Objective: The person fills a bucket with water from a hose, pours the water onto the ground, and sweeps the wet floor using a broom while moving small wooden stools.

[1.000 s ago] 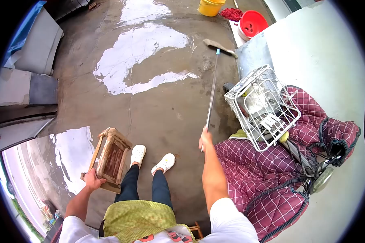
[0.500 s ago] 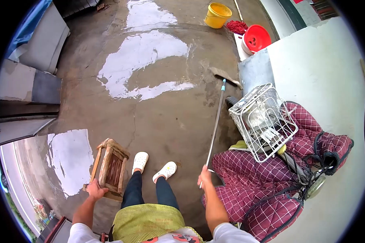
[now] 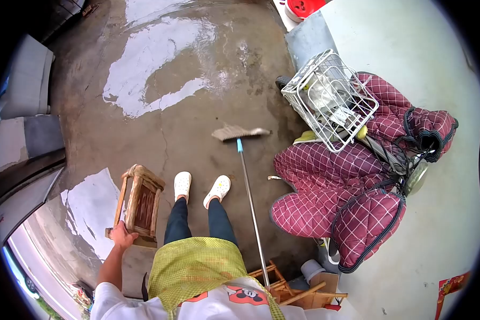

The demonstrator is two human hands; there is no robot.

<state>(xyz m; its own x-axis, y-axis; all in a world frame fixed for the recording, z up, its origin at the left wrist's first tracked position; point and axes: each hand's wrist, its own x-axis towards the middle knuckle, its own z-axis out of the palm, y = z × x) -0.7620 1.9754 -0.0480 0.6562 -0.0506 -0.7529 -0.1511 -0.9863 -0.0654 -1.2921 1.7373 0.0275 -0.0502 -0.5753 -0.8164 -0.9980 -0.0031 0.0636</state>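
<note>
My left hand (image 3: pixel 124 234) is closed on the near end of a small wooden stool (image 3: pixel 145 209), which is held tilted at my left side. Its brown slatted seat and rounded log-like frame show. A broom with a wide bristle head (image 3: pixel 234 133) rests on the wet floor ahead of my shoes. From the light blue collar, its metal handle (image 3: pixel 252 205) runs back toward my right side. The handle's upper end disappears beside my apron (image 3: pixel 194 261). My right hand is out of the picture.
A scooter with a maroon quilted cover (image 3: pixel 330 197) and a white wire basket (image 3: pixel 325 101) stands at right. Behind it are wooden chairs (image 3: pixel 282 282) and a grey bin (image 3: pixel 310 269). A red basin (image 3: pixel 304 6) is at the top. Puddles (image 3: pixel 149 58) shine on the concrete floor.
The broom head has come nearer and to the left, away from the wall. My right hand has left the view. My left hand still holds the stool. The view has tilted down.
</note>
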